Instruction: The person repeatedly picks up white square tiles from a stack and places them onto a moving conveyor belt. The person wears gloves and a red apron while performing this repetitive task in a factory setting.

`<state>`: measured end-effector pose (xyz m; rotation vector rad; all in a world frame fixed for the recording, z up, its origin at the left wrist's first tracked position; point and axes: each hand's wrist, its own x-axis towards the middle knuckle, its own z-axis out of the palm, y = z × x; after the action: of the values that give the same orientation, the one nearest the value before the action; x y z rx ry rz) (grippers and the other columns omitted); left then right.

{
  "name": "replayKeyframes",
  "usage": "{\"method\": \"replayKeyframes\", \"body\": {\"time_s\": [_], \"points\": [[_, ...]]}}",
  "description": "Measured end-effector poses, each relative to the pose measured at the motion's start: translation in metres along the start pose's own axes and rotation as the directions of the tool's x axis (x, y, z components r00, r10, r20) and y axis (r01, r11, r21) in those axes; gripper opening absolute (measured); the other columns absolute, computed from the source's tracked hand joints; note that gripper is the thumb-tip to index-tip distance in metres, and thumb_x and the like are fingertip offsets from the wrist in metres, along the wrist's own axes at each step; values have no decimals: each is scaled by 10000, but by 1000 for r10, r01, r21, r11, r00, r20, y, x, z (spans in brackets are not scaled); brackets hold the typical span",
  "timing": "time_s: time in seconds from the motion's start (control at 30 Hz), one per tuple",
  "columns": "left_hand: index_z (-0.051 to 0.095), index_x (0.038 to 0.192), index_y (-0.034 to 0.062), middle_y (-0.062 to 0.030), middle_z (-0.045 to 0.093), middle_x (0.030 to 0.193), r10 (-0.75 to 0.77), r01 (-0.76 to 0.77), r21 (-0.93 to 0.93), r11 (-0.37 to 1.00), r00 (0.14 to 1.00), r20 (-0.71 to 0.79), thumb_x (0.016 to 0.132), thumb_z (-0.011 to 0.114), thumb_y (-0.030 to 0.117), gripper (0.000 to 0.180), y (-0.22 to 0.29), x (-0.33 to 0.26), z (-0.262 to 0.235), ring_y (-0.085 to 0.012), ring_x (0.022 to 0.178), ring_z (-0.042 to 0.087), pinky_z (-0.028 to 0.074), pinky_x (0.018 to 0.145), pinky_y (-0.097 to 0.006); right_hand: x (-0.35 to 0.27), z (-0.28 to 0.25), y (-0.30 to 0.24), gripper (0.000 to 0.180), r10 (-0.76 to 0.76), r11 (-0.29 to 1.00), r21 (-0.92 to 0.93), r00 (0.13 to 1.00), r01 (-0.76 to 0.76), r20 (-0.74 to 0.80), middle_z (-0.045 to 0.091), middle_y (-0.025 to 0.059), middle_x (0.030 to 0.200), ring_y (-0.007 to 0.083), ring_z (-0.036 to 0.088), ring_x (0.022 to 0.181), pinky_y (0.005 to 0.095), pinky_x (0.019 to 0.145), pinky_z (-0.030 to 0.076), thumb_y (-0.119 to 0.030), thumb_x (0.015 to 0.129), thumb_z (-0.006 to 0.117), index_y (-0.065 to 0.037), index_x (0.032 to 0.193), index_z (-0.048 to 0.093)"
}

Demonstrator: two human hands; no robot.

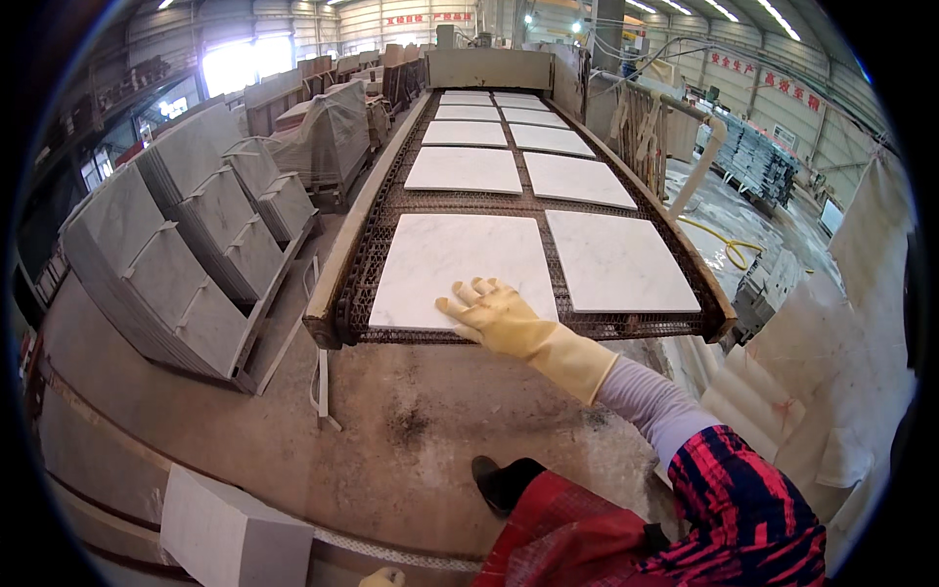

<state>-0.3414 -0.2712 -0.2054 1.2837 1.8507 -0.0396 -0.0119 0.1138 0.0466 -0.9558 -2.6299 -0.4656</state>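
Note:
My right hand (494, 315), in a pale yellow rubber glove, rests on the near edge of a white marble tile (469, 256), its fingers spread. That tile lies flat at the near left end of a mesh conveyor belt (533, 205). Beside it, on the right, sits a second white tile (618, 262), apart from the hand. My left hand (383, 577), gloved too, barely shows at the lower edge, and its fingers cannot be made out. Nearest to it stands a block-like stack of white tiles (235, 523).
More white tiles (464, 169) lie in two rows along the belt toward a beige machine housing (489, 70). Grey stone slabs (147, 264) lean on a rack at the left. A yellow hose (734, 249) lies on the wet floor at the right, past plastic sheeting (792, 362).

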Motion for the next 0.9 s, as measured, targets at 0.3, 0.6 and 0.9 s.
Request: {"method": "replayKeyframes", "body": {"time_s": [0.3, 0.6, 0.9], "points": [[602, 1149, 65, -163, 607, 1155, 16, -16, 12, 1000, 1000, 18, 885, 539, 408, 438, 13, 2, -3, -305, 1109, 566, 447, 928, -375, 18, 16, 35, 410, 41, 999, 24, 999, -40, -20, 517, 118, 1224, 292, 510, 1113, 439, 914, 414, -366, 918, 489, -178, 1282, 474], [618, 1133, 104, -161, 618, 1124, 61, -64, -50, 997, 997, -55, 874, 523, 397, 402, 2, -4, 5, -321, 1099, 562, 451, 926, -379, 29, 47, 62, 415, 48, 995, 90, 996, -41, -72, 496, 101, 1293, 294, 458, 1196, 436, 1002, 334, -374, 937, 461, -183, 1305, 484], [633, 1093, 114, -148, 635, 1073, 100, -94, 76, 993, 991, -85, 860, 523, 366, 360, 23, -21, -1, -340, 1020, 591, 463, 908, -405, 25, 38, 62, 462, 116, 968, 228, 992, -101, -54, 496, 130, 1338, 311, 391, 1299, 423, 1090, 263, -415, 917, 505, -151, 1296, 508]]}}
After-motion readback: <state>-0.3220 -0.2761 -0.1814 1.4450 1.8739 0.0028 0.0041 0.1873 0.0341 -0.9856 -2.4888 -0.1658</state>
